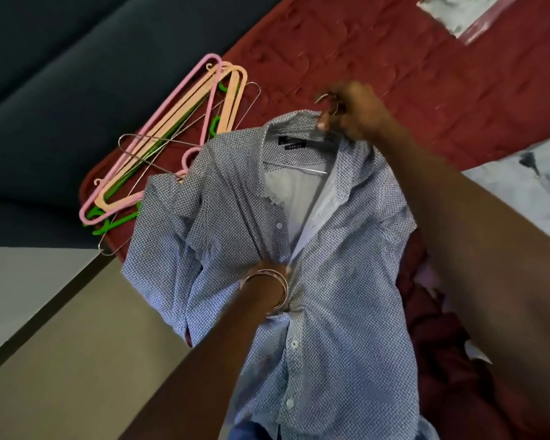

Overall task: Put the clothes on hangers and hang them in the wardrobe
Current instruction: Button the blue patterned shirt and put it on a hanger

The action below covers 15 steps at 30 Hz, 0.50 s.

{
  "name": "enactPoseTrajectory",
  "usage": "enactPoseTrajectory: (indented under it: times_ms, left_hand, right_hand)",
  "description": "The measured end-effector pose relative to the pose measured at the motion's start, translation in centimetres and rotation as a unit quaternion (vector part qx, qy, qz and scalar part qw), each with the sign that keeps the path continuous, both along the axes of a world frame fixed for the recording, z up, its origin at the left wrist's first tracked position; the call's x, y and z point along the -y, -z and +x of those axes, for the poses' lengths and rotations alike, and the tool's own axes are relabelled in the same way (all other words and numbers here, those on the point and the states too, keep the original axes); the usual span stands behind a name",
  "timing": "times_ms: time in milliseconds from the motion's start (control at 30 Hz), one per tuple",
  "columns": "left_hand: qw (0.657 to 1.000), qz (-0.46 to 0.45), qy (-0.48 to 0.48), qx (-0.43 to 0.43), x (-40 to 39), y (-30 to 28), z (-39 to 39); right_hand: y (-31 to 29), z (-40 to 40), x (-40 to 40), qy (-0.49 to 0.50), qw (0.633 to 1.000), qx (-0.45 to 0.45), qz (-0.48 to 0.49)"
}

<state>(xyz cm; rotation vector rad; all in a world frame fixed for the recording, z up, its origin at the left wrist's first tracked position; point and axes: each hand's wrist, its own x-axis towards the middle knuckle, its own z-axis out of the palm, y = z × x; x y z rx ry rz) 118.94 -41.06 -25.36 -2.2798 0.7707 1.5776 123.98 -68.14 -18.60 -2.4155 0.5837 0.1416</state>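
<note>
Blue-and-white patterned shirt (324,249) held up over the red quilted bedspread (394,74), collar toward the far side, front partly open with the white lining showing. Inside it sits a metal wire hanger (311,169); its bar is visible below the collar label and its hook pokes out above the collar. Right hand (353,114), somewhat blurred, has fingers curled around that hook. Left hand (272,271), bangles (275,285) at the wrist, is at the shirt's button placket at mid-chest; the fingers are buried in the fabric, so whether they pinch it cannot be told. Spare hangers (172,138) in pink, peach, green and bare wire lie heaped at the bedspread's left edge, just beside the shirt's shoulder. Dark red bedding (435,312) is bunched to the right below the shirt.
</note>
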Motion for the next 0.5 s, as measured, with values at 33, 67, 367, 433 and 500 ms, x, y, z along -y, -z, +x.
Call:
enactPoseTrajectory:
  times_ms: [33,67,367,433,500]
  left_hand:
    - [1.000,-0.015,-0.013,-0.019,0.3,-0.2,0.7]
    - [0.998,-0.040,-0.052,-0.017,0.7,-0.8,1.8]
    - [0.869,-0.343,-0.072,0.349,7.9,-5.7,16.0]
    - [0.884,-0.343,-0.032,0.315,8.9,-5.3,17.3]
    - [0.890,-0.349,-0.037,0.289,9.6,-5.0,17.7]
  right_hand:
    - [0.3,0.0,0.1,-0.006,1.000,-0.010,-0.002]
    - [0.5,0.1,0.2,-0.019,1.000,-0.017,-0.008]
    - [-0.6,1.1,0.2,-0.018,0.998,0.053,-0.006]
    - [-1.2,1.4,0.0,-0.039,0.996,0.074,-0.004]
    - [-0.9,1.2,-0.1,0.021,0.996,0.080,-0.023]
